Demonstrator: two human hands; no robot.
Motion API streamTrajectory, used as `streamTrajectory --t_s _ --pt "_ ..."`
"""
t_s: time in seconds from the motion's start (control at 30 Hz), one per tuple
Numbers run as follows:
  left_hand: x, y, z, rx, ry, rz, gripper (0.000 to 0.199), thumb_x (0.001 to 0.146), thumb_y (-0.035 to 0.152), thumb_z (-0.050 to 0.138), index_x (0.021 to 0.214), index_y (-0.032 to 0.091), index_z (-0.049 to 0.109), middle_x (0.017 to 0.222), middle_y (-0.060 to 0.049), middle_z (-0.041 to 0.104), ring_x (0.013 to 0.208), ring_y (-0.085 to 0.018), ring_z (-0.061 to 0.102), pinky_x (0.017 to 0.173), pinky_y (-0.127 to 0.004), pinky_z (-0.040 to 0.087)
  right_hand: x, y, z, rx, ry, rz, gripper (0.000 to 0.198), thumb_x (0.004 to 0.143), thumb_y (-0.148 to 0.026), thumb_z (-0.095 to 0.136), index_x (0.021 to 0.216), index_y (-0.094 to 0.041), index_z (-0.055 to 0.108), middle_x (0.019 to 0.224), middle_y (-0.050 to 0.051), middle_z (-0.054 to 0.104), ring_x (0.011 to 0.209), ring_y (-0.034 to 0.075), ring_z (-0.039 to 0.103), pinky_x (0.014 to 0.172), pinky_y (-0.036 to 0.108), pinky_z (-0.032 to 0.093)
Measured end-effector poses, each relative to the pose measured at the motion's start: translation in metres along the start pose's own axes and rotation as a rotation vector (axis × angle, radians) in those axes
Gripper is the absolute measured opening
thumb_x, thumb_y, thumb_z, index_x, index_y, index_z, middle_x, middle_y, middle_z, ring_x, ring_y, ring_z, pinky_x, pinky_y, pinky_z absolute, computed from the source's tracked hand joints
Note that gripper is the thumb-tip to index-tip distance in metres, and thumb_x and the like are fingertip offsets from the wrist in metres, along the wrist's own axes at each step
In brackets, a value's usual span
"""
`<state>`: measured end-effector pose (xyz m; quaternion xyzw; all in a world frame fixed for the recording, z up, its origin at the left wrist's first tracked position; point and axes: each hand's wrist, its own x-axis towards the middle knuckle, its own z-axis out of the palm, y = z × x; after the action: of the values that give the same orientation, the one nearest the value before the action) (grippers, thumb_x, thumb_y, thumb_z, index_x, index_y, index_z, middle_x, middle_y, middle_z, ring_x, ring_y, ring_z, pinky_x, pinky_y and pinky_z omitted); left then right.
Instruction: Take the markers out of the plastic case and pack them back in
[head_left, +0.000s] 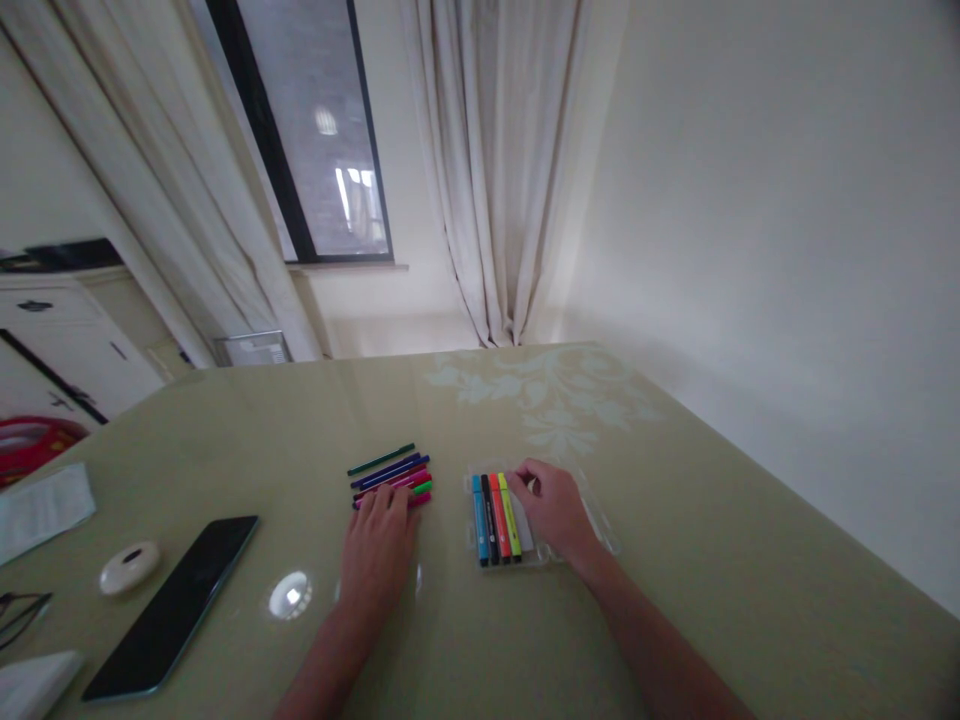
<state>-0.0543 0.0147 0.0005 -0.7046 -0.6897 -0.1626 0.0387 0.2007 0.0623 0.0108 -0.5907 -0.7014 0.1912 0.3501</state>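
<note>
Lying in a clear plastic case (592,525) near the middle of the table (712,560) are four markers (495,518), blue, black, red and yellow, side by side, their long axes running from the person's edge toward the far edge by the window. The right hand (551,505) is resting on the case just beside the yellow marker, fingers curled loosely at the markers' far ends; whether it is pinching anything I cannot tell. To the left, a loose bunch of thin pens (391,475) is lying crosswise, pointing roughly left to right with a slight tilt. The left hand (379,550) is lying flat and open, its fingertips touching the nearest pens, gripping none. Toward the left edge a dark phone (172,605) is lying face up, a small white round object (129,567) beside it. Behind the table pale curtains (495,170) are hanging beside a dark window (315,130).
</note>
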Motion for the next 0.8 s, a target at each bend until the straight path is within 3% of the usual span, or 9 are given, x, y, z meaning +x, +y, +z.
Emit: streamTrajectory --t_s 0.17,0.27,0.4,0.53,0.8 --pt "-0.001 0.008 0.004 -0.134 -0.098 0.062 0.010 0.095 0.022 0.057 0.093 0.021 0.067 0.106 -0.009 0.069 0.105 -0.030 0.060 0.092 -0.044 0.046 0.001 -0.002 -0.003 0.074 0.086 -0.015 0.033 0.093 -0.041 0.056 0.072 -0.018 0.067 0.065 0.001 0.066 0.056 0.014 0.051 0.059 0.026 0.035" --pt "-0.001 0.014 0.009 -0.363 -0.109 0.048 0.012 0.096 0.024 0.054 0.092 0.021 0.065 0.099 -0.007 0.070 0.097 -0.028 0.062 0.086 -0.041 0.047 0.000 -0.006 -0.003 0.134 0.077 -0.033 0.035 0.094 -0.043 0.055 0.073 -0.018 0.068 0.067 0.002 0.066 0.058 0.014 0.052 0.058 0.026 0.036" --pt "-0.001 0.025 0.006 -0.848 -0.106 -0.006 0.025 0.100 0.042 0.052 0.102 0.022 0.065 0.101 -0.006 0.072 0.088 -0.023 0.066 0.076 -0.033 0.050 -0.006 -0.015 0.002 0.302 -0.101 -0.057 0.031 0.092 -0.046 0.063 0.086 -0.018 0.075 0.073 0.002 0.069 0.062 0.014 0.055 0.060 0.025 0.040" --pt "-0.005 0.038 -0.001 -1.080 -0.157 -0.003 0.032 0.098 0.049 0.056 0.106 0.021 0.069 0.098 -0.005 0.074 0.085 -0.020 0.068 0.072 -0.029 0.051 -0.011 -0.024 0.009 0.527 -0.337 -0.051 0.031 0.091 -0.048 0.067 0.094 -0.019 0.079 0.079 0.002 0.072 0.069 0.015 0.060 0.064 0.025 0.044" --pt "-0.006 0.043 0.003 -1.274 -0.195 -0.032 0.028 0.094 0.042 0.064 0.109 0.019 0.072 0.106 -0.006 0.077 0.097 -0.022 0.072 0.087 -0.033 0.056 -0.012 -0.024 0.017 0.762 -0.323 0.033 0.032 0.084 -0.050 0.072 0.086 -0.018 0.075 0.078 0.001 0.070 0.073 0.016 0.064 0.070 0.027 0.050"
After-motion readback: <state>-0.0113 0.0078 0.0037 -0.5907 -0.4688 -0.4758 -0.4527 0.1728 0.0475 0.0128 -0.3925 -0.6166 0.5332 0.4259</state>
